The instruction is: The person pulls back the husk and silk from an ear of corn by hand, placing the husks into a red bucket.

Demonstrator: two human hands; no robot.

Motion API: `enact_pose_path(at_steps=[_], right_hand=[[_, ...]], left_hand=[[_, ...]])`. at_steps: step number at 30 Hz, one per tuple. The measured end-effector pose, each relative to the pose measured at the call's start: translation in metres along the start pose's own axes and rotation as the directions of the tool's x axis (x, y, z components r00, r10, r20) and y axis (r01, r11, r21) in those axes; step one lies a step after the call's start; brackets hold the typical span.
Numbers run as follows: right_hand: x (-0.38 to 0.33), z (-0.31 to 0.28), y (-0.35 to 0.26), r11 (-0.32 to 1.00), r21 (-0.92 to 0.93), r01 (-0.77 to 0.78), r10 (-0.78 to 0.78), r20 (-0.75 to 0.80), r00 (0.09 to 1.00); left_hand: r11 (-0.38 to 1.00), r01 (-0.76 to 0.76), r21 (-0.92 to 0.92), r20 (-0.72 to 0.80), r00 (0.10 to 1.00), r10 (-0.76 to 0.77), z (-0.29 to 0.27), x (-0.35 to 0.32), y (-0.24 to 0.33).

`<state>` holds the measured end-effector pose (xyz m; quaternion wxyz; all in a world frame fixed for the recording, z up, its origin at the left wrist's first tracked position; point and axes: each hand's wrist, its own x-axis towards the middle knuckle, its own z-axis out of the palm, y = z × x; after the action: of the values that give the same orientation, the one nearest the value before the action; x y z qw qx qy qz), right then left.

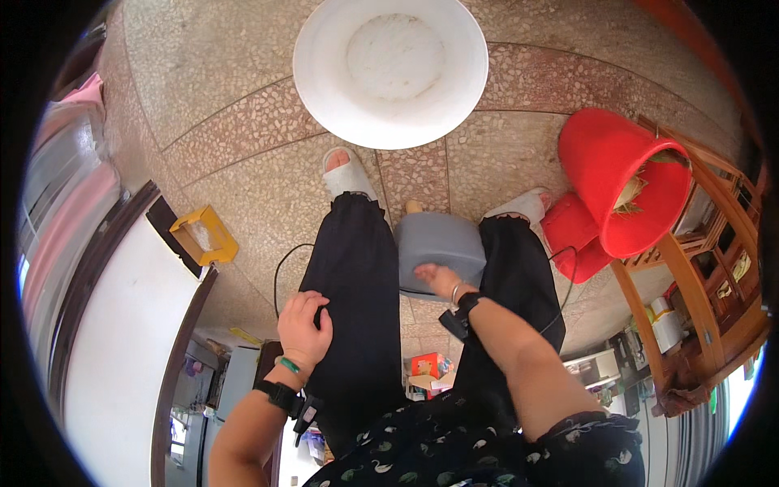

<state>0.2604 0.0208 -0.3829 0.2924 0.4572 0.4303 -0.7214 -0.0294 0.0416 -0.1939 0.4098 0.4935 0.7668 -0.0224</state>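
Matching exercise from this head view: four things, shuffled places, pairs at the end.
Things
1. left hand
2. right hand
3. white basin
4. yellow box

Places
A. at the grey container between the legs
B. on the floor, top middle of the picture
C. farther left in the picture than either hand
D. at the black left trouser leg

Pairs: 1-D, 2-A, 3-B, 4-C
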Motion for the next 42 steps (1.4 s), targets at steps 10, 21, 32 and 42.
enact_pose_path(at_steps=[10,21,32,42], right_hand=[[-0.027,0.064,0.029,0.897,-0.435,-0.077,0.247,0.349,0.904],[-0.001,-0.068,-0.023,0.765,-0.605,-0.221,0.187,-0.120,0.975],[0.073,-0.065,-0.036,0.641,-0.722,0.262,0.114,0.427,0.897],[0.066,-0.158,-0.194,0.422,0.822,0.382,-0.484,-0.152,0.862]], left_hand=[[1.000,0.011,0.005,0.016,1.000,-0.011,0.007,-0.005,-0.001],[0.999,-0.043,0.005,-0.136,0.990,0.044,-0.022,0.035,-0.004],[0.993,-0.110,0.034,-0.401,0.909,0.114,-0.044,0.094,-0.008],[0.966,-0.157,0.206,-0.553,0.795,0.248,-0.032,0.110,0.003]])
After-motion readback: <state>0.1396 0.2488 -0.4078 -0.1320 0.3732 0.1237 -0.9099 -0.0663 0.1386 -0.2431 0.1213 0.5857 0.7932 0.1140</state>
